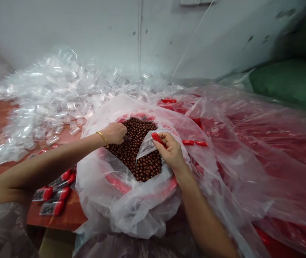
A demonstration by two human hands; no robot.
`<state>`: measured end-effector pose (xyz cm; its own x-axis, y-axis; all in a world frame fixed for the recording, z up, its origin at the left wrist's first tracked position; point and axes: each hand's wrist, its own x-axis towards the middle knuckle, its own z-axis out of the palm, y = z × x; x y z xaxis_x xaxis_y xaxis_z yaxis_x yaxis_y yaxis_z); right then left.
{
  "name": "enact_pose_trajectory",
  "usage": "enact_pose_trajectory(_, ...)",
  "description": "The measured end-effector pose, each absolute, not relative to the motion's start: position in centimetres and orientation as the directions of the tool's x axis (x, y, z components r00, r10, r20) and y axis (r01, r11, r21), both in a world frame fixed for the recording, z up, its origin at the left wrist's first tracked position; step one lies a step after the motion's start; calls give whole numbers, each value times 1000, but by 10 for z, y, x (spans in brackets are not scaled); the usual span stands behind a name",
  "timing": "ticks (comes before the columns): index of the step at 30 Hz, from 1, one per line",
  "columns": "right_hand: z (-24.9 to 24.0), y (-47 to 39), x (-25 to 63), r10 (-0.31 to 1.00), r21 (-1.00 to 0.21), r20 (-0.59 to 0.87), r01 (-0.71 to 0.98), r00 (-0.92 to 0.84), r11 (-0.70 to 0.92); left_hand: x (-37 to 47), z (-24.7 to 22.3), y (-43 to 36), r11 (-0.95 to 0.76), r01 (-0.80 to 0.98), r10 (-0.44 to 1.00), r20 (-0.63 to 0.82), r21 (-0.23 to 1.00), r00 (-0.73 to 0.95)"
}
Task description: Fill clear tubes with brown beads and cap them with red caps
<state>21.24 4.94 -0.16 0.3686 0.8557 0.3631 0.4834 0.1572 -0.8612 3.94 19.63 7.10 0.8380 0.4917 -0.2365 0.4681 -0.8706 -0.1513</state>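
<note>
Small round brown balls point(135, 143) fill a red-rimmed tub point(119, 184) lined with a cloudy plastic bag point(139, 216). My left hand point(117, 133), with a gold bangle at its wrist, is closed at the left side of the balls. Its fingertips point down among them, and what they hold is hidden. On the right side of the tub, my right hand point(170, 148) pinches a small red plastic cap point(156, 137) between thumb and fingers. A loose fold of the bag lies just beneath that hand, over some of the balls.
Many clear plastic tubes point(61, 93) are heaped at the back left. Filled tubes with red caps point(58, 207) lie at the table's front left edge. A large clear bag of red pieces point(276, 129) spreads to the right, with loose red caps point(194, 143) near the tub.
</note>
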Motion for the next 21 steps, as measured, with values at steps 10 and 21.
enact_pose_trajectory(10,2,48,211,860,-868,348,474,372,146,58,51,205,-917,385,398,-303,-102,866)
enact_pose_trajectory(21,-1,50,212,856,-888,344,431,386,163,51,12,200,-260,284,592,-80,923,802)
